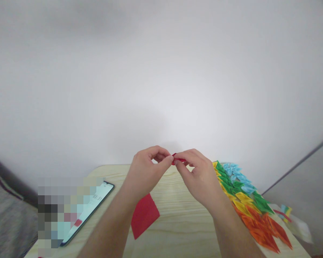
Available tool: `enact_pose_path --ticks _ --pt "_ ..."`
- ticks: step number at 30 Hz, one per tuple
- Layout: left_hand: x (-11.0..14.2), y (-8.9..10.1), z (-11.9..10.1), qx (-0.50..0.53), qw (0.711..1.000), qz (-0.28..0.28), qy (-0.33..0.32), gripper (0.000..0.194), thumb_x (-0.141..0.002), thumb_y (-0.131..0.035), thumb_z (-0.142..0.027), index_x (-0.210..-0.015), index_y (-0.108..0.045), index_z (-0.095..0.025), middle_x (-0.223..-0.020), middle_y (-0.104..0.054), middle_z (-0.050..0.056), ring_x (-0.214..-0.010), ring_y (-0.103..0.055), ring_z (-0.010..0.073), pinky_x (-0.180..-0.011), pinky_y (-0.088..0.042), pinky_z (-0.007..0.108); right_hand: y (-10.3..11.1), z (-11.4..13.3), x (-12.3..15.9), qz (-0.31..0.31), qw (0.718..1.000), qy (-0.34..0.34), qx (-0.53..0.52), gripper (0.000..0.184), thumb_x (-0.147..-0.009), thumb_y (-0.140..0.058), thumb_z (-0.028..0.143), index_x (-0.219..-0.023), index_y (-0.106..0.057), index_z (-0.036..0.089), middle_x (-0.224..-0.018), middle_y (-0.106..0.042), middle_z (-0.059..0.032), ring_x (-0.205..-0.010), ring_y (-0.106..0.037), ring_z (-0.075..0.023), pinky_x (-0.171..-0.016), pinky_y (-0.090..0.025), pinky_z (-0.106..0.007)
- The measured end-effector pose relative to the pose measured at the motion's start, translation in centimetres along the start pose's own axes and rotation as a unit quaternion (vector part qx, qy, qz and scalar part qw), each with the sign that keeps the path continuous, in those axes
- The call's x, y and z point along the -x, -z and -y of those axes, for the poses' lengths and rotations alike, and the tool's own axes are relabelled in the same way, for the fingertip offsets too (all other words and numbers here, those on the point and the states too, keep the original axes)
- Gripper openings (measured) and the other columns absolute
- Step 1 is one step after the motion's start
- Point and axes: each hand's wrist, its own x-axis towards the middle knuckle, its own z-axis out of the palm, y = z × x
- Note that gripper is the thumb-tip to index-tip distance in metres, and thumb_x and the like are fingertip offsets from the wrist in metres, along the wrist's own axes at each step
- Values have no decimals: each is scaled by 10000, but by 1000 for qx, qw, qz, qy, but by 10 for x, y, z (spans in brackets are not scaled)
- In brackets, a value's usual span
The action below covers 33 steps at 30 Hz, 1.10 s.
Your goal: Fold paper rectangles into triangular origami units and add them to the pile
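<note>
Between my fingertips, a small folded piece of red paper (174, 159) is held up above the far part of the table. My left hand (148, 170) pinches its left side between thumb and fingers. From the other side, my right hand (196, 173) grips it with thumb and forefinger, covering much of it. A flat sheet of red paper (145, 216) lies on the wooden table (177, 229), partly hidden by my left forearm.
On the left lies a phone (88, 208) with a lit screen, partly blurred out. Rows of folded paper pieces line the right side: light blue (239, 179), green (261, 201), yellow (243, 206) and orange (263, 229). A clear plastic bag (301, 227) sits at the right edge. A white wall (161, 71) rises behind.
</note>
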Motion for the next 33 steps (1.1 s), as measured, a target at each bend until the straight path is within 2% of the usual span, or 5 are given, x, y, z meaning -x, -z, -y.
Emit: enact_pose_path --ticks 6,14,24,28,33 --pt "-1 6 -1 -18 999 34 12 163 -877 -689 -377 -849 -755 -231 -790 -764 -11 -782 -677 183 -736 -485 307 -3 -2 -1 -2 1000 -2 5 179 -954 -656 185 -1010 -781 300 -1075 -704 -30 -933 -686 -199 -805 -547 -342" --pt "-1 11 3 -36 995 92 12 202 -879 -648 -400 -818 -743 -232 -745 -745 -7 -710 -652 179 -645 -454 293 -4 -5 -3 32 999 0 -19 142 -914 -679 143 -907 -763 258 -920 -745 -6 -880 -689 -189 -796 -517 -328" --pt "5 10 7 -95 986 140 0 236 -843 -614 -411 -759 -757 -244 -684 -723 9 -607 -615 184 -511 -382 282 4 -2 10 86 995 -37 -44 158 -920 -691 176 -872 -808 272 -925 -775 -1 -897 -707 -186 -840 -519 -333" --pt "10 2 3 -116 979 167 -7 255 -833 -635 -446 -718 -751 -249 -677 -716 14 -567 -605 181 -482 -360 281 19 -17 31 122 988 -75 -59 134 -921 -713 228 -850 -821 266 -922 -754 -15 -886 -697 -178 -794 -516 -309" --pt "15 -7 -2 -130 981 136 -38 295 -839 -648 -515 -816 -787 -256 -739 -743 41 -589 -628 197 -522 -378 297 55 -54 60 116 982 -151 -9 185 -930 -682 325 -860 -823 227 -901 -779 -35 -862 -705 -201 -799 -523 -327"
